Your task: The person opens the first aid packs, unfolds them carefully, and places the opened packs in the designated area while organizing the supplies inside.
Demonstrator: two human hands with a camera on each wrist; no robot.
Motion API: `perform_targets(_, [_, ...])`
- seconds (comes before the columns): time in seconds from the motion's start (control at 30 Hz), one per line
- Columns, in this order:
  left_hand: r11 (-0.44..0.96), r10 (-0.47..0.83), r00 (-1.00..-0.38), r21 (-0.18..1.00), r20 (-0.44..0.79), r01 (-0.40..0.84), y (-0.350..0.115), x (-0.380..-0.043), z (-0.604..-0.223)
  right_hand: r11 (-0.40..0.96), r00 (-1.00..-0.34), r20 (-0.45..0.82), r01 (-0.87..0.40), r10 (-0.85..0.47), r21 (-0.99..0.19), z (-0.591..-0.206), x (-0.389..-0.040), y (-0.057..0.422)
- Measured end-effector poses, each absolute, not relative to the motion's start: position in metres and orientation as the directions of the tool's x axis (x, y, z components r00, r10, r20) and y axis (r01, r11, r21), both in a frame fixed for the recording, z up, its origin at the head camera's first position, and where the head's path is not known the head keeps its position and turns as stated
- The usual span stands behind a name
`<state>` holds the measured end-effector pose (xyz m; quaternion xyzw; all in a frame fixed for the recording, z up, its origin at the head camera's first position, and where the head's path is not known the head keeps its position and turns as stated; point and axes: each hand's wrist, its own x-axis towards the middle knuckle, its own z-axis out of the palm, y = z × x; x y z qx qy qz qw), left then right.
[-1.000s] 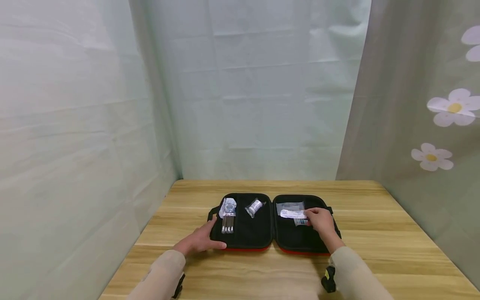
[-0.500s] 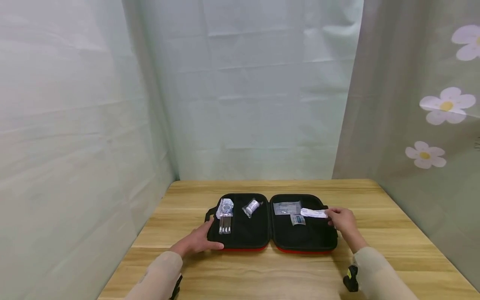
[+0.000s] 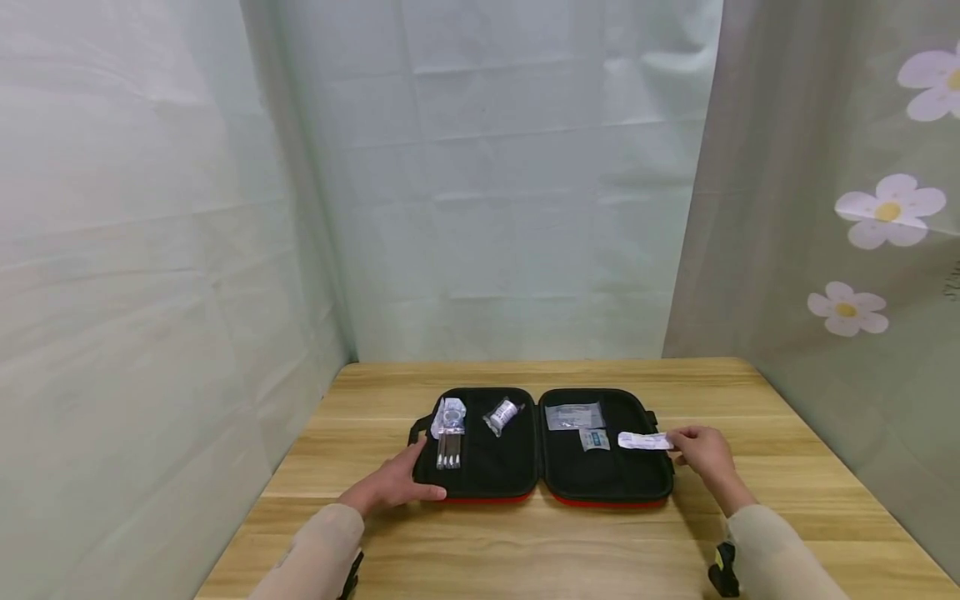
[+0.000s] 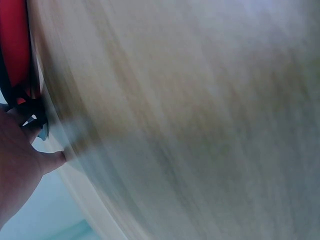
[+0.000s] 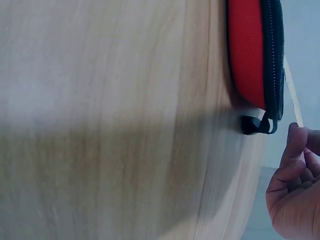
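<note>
An open zip case (image 3: 487, 475) with a black inside and red outside lies flat on the table, its two halves side by side. My left hand (image 3: 393, 483) rests at its left edge, thumb and fingers spread; in the left wrist view the hand (image 4: 20, 165) is by the case's handle. My right hand (image 3: 705, 454) pinches the right end of a long white paper-wrapped packet (image 3: 643, 441), over the right half's right edge. A clear flat packet (image 3: 573, 416) and a small white-and-blue sachet (image 3: 595, 439) lie in that half.
In the left half lie a wrapped roll (image 3: 502, 416), a bag of white-tipped sticks (image 3: 449, 450) and a clear packet with a round item (image 3: 452, 412). Curtains stand behind and beside the wooden table (image 3: 540, 542).
My right hand has drawn the white packet to the right, off the other packets, then slightly toward me. My left hand keeps its place at the case.
</note>
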<state>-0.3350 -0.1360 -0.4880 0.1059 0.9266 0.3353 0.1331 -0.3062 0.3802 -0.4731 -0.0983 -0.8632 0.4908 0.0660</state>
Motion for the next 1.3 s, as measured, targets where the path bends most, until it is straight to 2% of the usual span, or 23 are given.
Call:
perform_targets(0.77, [0.772, 0.278, -0.942, 0.628, -0.186, 0.103, -0.136, -0.335, -0.487, 0.577, -0.977, 0.053, 0.078, 0.208, -0.813, -0.481, -0.307, 0.375])
perform_targets(1.3, [0.769, 0.283, -0.943, 0.629, -0.177, 0.112, -0.137, -0.336, -0.486, 0.577, -0.989, 0.01, 0.078, 0.146, -0.813, -0.483, -0.313, 0.364])
